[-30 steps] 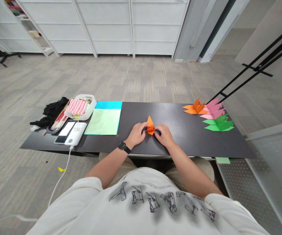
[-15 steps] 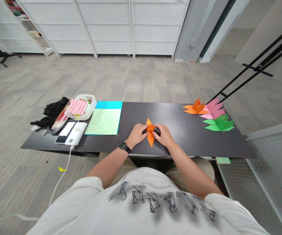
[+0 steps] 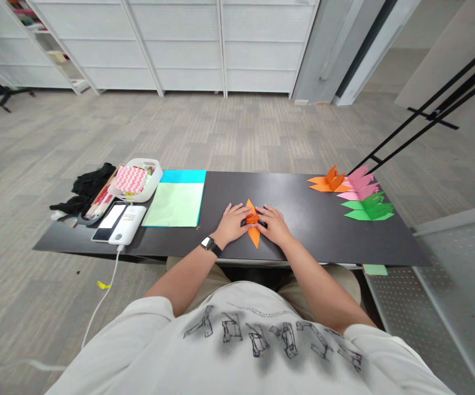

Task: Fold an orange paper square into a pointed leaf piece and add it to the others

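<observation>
An orange origami piece (image 3: pixel 254 237) lies on the dark table in front of me, its pointed ends reaching away from me and towards me. My left hand (image 3: pixel 233 223) grips its left side with thumb and index finger, while the other fingers extend forward. From the right, my right hand (image 3: pixel 274 225) pinches the opposite side, thumb and fingertips at the folded middle. Both hands partly cover the paper's centre, so its folds there are hard to make out.
On the right stand orange (image 3: pixel 331 181), pink (image 3: pixel 361 184) and green folded paper flowers (image 3: pixel 369 208). Light green sheets (image 3: pixel 175 206) over blue paper lie left. Beyond them are a white basket (image 3: pixel 155 184), a phone (image 3: pixel 109 224), a white power bank (image 3: pixel 128 225) and black cloth (image 3: pixel 91 184).
My fingers have spread and flattened over the orange paper. Its raised middle looks pressed lower between my hands, with the points still facing forward and back.
</observation>
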Demonstrator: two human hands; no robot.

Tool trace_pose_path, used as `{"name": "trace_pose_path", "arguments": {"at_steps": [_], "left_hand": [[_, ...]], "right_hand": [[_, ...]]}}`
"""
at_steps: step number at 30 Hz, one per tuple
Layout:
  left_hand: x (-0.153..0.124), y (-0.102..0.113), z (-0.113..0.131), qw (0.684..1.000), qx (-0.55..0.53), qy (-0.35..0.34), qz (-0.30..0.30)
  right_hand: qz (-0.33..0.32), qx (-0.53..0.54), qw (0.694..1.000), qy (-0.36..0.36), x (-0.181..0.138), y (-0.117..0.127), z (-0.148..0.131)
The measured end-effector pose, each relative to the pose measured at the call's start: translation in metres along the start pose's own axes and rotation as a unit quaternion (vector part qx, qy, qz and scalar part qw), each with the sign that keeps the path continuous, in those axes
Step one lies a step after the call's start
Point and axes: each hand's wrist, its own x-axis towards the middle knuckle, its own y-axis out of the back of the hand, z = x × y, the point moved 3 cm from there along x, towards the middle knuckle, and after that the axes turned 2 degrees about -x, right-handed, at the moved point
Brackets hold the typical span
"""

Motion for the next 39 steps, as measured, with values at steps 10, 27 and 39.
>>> {"name": "trace_pose_path", "arguments": {"at_steps": [10,27,39], "left_hand": [[0.006,0.009,-0.013,0.999,0.024,-0.032,-0.002],[0.003,0.008,-0.006,0.989,-0.111,-0.010,0.095],[0.003,0.012,-0.004,0.985,-0.114,-0.015,0.126]], "right_hand": [[0.047,0.041,0.998,-0.014,0.001,-0.003,0.007],[0.072,0.082,0.994,-0.010,0.001,0.007,0.000],[0.093,0.143,0.984,0.043,0.008,0.069,-0.030]]}}
